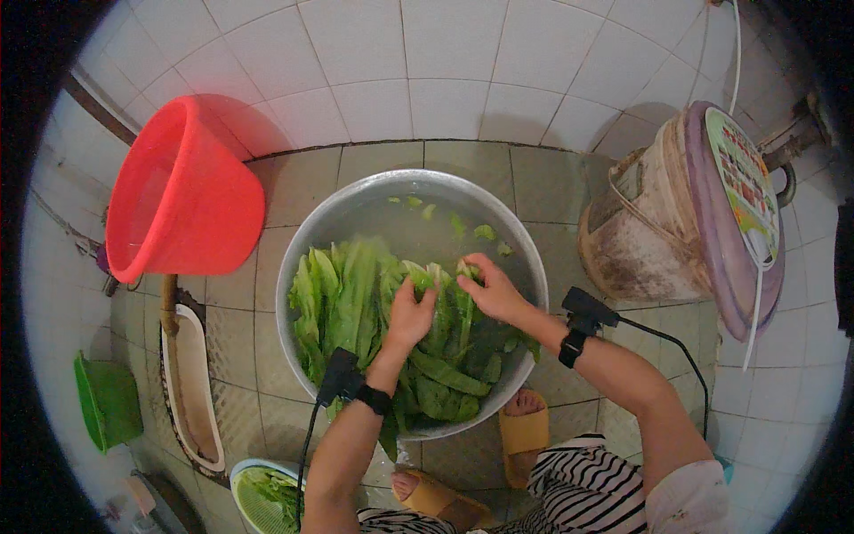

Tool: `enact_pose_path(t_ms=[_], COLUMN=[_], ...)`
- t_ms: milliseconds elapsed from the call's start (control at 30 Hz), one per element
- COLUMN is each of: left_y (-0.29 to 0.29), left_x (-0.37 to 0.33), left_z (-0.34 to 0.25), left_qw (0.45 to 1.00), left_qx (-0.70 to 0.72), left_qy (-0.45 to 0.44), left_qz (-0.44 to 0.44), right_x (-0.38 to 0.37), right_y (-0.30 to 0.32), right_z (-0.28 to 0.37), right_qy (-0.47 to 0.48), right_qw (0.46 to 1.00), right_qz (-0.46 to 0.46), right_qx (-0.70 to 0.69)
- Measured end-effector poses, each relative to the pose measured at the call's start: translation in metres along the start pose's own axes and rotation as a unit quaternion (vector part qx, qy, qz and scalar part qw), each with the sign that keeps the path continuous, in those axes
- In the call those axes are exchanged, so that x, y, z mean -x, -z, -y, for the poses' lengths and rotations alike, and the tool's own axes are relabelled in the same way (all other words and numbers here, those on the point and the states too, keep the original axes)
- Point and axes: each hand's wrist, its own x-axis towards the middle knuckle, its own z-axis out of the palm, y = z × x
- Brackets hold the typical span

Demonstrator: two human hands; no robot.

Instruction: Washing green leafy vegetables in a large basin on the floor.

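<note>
A large round metal basin (307, 222) of cloudy water stands on the floor in front of me. Long green lettuce leaves (356, 294) fill its left and near parts, and small leaf scraps float at the far side. Over the middle of the basin, my left hand (412, 313) is closed on the pale end of a lettuce leaf. Close to its right, my right hand (492, 289) pinches a lettuce leaf between thumb and fingers. Whether both grip the same leaf is hard to make out. A black strapped device sits on each wrist, with a cable running from it.
A red bucket (213, 205) is at the far left, above a floor drain pan (191, 392). Near it is a green basket (108, 400). A colander of greens (267, 494) sits near left. A stained pail (645, 214) with a purple lid stands right. My sandalled feet flank the basin's near side.
</note>
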Motion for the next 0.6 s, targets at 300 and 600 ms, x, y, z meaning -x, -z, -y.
enact_pose_path(t_ms=[300,600], left_y=[-0.016,-0.007], left_x=[-0.003,-0.011], left_z=[-0.004,0.02], left_qw=[0.977,0.971], left_qx=[-0.205,-0.159], left_qy=[0.013,0.174], left_qz=[-0.065,-0.039], right_x=[-0.009,-0.016], right_y=[-0.019,-0.019], right_z=[0.009,-0.03], right_qy=[-0.066,-0.145], right_qw=[0.951,0.939], right_qz=[-0.077,-0.1], right_qx=[0.293,0.295])
